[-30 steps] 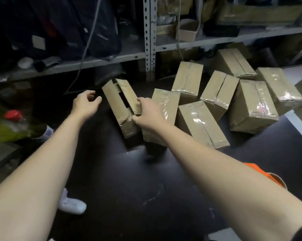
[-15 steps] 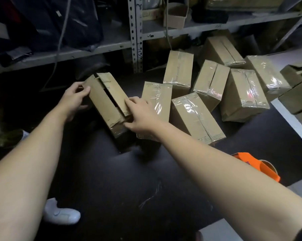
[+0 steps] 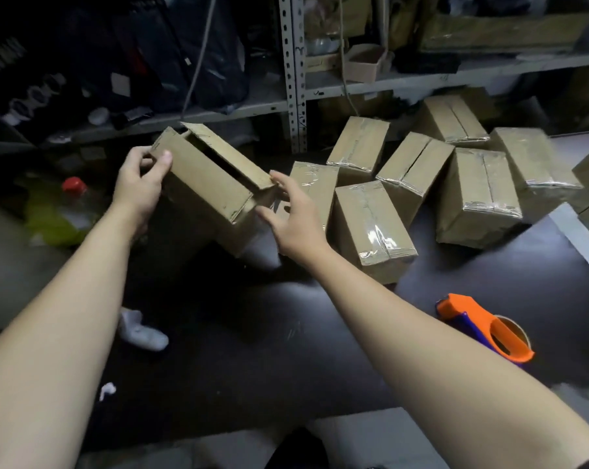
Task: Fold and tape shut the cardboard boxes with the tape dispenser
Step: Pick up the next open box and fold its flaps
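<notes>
The untaped box (image 3: pixel 201 177) stands tilted in front of you, left of the pile, with a dark gap between its two top flaps. Your left hand (image 3: pixel 137 187) grips its far left end, thumb curled over the top face. Your right hand (image 3: pixel 296 218) is spread and relaxed at the near right end; you cannot tell whether its fingertips touch the flap. Taped boxes (image 3: pixel 371 225) lie just to the right. The tape dispenser (image 3: pixel 489 330) rests on the dark floor (image 3: pixel 252 333) beside your right forearm.
</notes>
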Motion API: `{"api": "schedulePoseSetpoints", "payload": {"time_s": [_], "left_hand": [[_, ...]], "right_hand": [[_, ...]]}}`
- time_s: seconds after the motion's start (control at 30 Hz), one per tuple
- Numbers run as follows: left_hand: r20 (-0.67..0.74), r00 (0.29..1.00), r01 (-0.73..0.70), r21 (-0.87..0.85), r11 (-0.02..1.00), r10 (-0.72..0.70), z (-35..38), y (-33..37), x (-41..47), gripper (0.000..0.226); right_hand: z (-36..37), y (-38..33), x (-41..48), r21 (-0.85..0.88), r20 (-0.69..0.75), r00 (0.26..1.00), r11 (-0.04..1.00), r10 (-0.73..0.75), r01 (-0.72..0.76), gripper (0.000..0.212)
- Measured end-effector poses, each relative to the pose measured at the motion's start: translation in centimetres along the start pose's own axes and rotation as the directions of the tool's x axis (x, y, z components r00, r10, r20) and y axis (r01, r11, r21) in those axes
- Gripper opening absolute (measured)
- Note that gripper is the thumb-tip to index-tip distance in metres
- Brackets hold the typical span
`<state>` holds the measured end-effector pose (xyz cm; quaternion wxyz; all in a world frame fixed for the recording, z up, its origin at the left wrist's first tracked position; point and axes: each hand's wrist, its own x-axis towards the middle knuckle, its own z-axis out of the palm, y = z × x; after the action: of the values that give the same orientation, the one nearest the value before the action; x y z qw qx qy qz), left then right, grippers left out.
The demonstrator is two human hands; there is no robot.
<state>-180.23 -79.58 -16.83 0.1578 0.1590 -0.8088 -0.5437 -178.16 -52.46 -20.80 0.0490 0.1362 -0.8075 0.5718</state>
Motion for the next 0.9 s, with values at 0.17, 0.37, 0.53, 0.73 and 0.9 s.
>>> {"api": "schedulePoseSetpoints", "payload": {"time_s": [0.17,0.37,0.53,0.73,0.9], "left_hand": [[-0.203,0.979,0.005,0.035,0.999,0.002,-0.3,1.8,-8.9,0.024],[-0.305,0.947,0.102,-0.019,0.995,-0.103,1.0,1.9,-19.2,0.040],[-0.266,0.946,0.192,0.000,0.981,-0.185,5.0,0.9,-24.8,0.039],[-0.113,0.972,0.205,-0.016,0.979,-0.206,7.7,-0.8,-27.1,0.046],[0.097,0.988,0.122,0.020,0.992,-0.124,8.4,-2.1,-27.8,0.076]], "right_hand": [[-3.6,-1.3,-5.1,0.187,0.079,0.995,0.979,0.061,-0.075,0.064],[-7.7,-1.3,-10.0,0.247,0.087,0.990,0.961,0.107,-0.126,0.045],[-11.1,0.5,-13.8,0.227,0.116,0.975,0.950,0.192,-0.214,0.040],[-13.6,2.1,-16.3,0.260,0.127,0.939,0.903,0.319,-0.342,0.044],[-13.2,3.1,-18.1,0.139,0.132,0.930,0.923,0.343,-0.360,0.070]]}}
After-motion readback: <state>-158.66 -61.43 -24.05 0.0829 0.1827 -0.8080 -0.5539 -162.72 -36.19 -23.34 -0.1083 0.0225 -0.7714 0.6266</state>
